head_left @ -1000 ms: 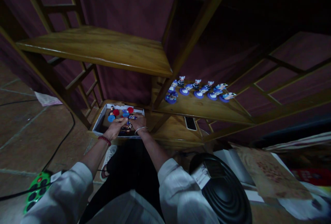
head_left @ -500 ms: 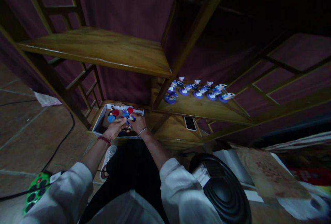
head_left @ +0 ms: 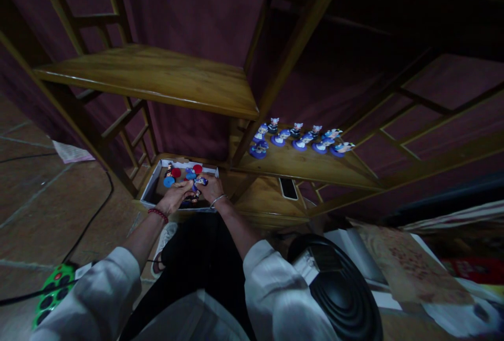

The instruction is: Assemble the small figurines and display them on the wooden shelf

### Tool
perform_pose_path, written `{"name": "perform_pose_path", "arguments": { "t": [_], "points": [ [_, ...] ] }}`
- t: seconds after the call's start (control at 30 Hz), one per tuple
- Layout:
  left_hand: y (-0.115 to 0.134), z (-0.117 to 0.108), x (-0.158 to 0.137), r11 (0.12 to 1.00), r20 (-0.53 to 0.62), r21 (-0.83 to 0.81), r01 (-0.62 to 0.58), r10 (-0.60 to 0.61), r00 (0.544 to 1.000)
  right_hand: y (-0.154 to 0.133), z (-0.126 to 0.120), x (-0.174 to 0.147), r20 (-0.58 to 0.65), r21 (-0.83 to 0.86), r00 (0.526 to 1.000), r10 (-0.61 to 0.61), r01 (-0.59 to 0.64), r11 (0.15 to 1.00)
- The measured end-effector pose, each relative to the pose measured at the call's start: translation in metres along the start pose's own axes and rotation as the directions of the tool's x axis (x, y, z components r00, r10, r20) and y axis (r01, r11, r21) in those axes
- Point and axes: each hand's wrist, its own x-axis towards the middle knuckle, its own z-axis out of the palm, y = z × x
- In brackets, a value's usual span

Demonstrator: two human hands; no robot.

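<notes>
Figurine [head_left: 200, 181] between left hand [head_left: 176, 197] and right hand [head_left: 211, 188], over a box [head_left: 151, 182].
To the box's right, standing figurines [head_left: 302, 142] occupy a shelf [head_left: 315, 165]; a phone [head_left: 289, 188] lies on the lower board [head_left: 258, 194] beneath.

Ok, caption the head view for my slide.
Left hand and right hand holding a small figurine over an open box, more figurines on a shelf.

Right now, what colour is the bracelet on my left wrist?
Dark red; the bracelet shows best in the head view.
</notes>
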Motion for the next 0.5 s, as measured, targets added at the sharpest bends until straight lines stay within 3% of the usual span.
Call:
{"name": "perform_pose_path", "arguments": {
  "t": [0.13,0.37,0.5],
  "points": [
    [-0.001,-0.001,0.0,1.0,0.006,0.026,0.015,-0.015,1.0,0.008,0.006,0.001,-0.024,0.056,0.997,0.068,-0.066,0.996],
    [-0.002,0.001,0.002,0.998,0.012,-0.023,0.065,-0.065,0.998,0.003,-0.001,-0.004,0.002,0.023,1.0,-0.02,0.02,1.0],
    [0.002,0.008,0.002,0.993,-0.016,-0.09,0.07,-0.072,0.997,0.0,-0.007,-0.006,-0.02,0.048,1.0,-0.003,0.004,0.999]
  ]
}}
